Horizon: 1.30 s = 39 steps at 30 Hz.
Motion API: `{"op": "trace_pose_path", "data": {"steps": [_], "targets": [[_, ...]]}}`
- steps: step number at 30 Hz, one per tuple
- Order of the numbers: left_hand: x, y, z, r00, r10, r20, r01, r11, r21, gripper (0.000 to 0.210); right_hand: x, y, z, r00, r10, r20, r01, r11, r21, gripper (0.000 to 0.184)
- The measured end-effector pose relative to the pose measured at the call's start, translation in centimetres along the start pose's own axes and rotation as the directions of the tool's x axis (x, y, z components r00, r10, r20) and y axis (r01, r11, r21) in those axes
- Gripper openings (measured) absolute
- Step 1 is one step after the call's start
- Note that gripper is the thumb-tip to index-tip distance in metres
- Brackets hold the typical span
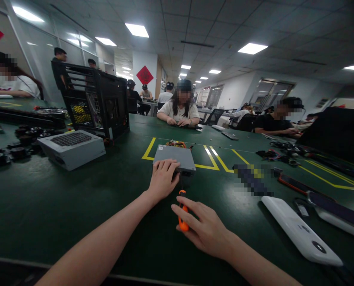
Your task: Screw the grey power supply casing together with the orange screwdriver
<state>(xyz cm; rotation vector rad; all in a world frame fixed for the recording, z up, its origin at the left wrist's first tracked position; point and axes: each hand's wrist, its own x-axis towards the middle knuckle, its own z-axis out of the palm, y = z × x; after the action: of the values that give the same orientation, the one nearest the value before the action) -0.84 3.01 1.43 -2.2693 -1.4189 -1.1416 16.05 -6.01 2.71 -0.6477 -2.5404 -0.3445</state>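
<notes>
A green tabletop [84, 206], marked with yellow tape lines, carries everything. At its left stands a tall black open-framed computer case [113, 103]. Just in front of that lies a pale grey metal box with a slotted top grille [72, 150]. Near the middle, by the yellow lines, sits a flat, smooth-topped grey metal box [181, 157]. The left hand [162, 178] rests over its near left edge, fingers on top; I cannot tell whether that grip is closed. A multicoloured wire bundle [177, 143] lies behind. The right hand [206, 227] loosely grips an orange-and-black screwdriver [183, 223], its shaft pointing toward the flat box's near side.
</notes>
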Motion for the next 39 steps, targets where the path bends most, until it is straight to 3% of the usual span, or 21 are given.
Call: {"op": "trace_pose_path", "data": {"steps": [5,8,12,19,22,25,28,32,36,39], "targets": [[0.0,0.0,0.0,1.000,0.004,0.004,-0.005,1.000,0.003,0.028,-0.4,0.6,1.0,0.989,0.039,-0.140,-0.032,0.998,0.055,0.034],[-0.1,-0.1,0.0,1.000,0.003,-0.001,-0.003,1.000,0.007,0.027,-0.4,0.4,0.6,0.993,0.076,-0.087,-0.068,0.994,0.084,0.040],[-0.1,-0.1,0.1,1.000,0.004,-0.006,-0.004,1.000,0.010,0.027,0.1,-0.1,-0.4,1.000,0.019,0.015,-0.019,0.999,0.036,0.043],[0.0,0.0,0.0,1.000,0.011,0.001,-0.011,1.000,0.009,0.028,0.0,0.3,0.6,0.991,0.028,-0.134,-0.021,0.998,0.053,0.040],[0.0,0.0,0.0,1.000,0.009,0.002,-0.009,1.000,0.006,0.028,-0.3,0.2,0.5,0.994,0.073,-0.080,-0.066,0.993,0.095,0.039],[0.0,0.0,-0.1,1.000,0.007,-0.002,-0.007,1.000,-0.002,0.028,-0.2,0.0,0.0,0.999,0.038,0.000,-0.037,0.997,0.069,0.041],[0.0,0.1,-0.1,1.000,0.007,-0.005,-0.007,1.000,0.001,0.028,0.0,0.0,-0.1,1.000,-0.008,-0.025,0.009,0.999,0.038,0.039],[0.0,0.1,-0.1,1.000,0.011,0.000,-0.011,1.000,0.009,0.028,-0.1,0.2,0.4,0.994,0.023,-0.104,-0.015,0.997,0.076,0.040],[0.0,0.0,0.0,1.000,0.009,-0.005,-0.009,1.000,0.009,0.028,-0.2,0.1,0.4,0.997,0.062,-0.042,-0.056,0.992,0.114,0.041],[0.0,0.1,0.0,1.000,0.007,-0.007,-0.007,1.000,0.011,0.028,0.0,-0.1,0.0,1.000,0.016,0.014,-0.017,0.997,0.076,0.040]]}}
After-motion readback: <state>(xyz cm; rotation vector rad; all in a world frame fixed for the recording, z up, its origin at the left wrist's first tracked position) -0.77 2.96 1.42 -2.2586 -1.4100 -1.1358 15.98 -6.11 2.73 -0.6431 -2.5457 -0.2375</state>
